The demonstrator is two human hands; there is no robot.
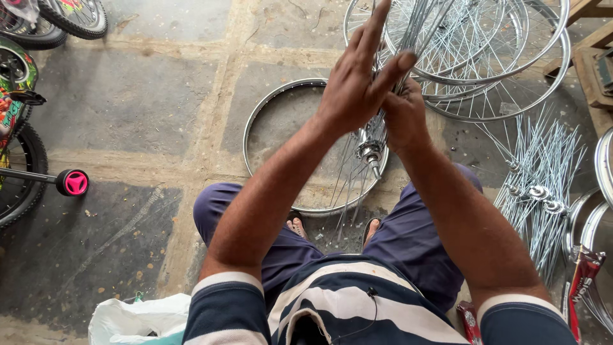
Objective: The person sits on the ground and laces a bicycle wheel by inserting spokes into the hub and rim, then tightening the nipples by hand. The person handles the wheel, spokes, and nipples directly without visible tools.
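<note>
Spokes (418,29) fanned toward twelve o'clock from a hub (370,152); right hand (403,118) fingers clamped on them, left hand (357,83) fingers pressed flat, straight together

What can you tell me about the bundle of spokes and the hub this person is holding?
The bundle of spokes is a sheaf of thin, shiny silver wires, metal by the look, threaded into a small bright hub at its lower end. It stands roughly upright, fanning slightly toward the top, above a bare wheel rim lying flat on the stone floor. The right hand grips it just above the hub; the left hand, fingers straight, presses flat against the spokes. A few loose spokes hang below the hub.
</note>
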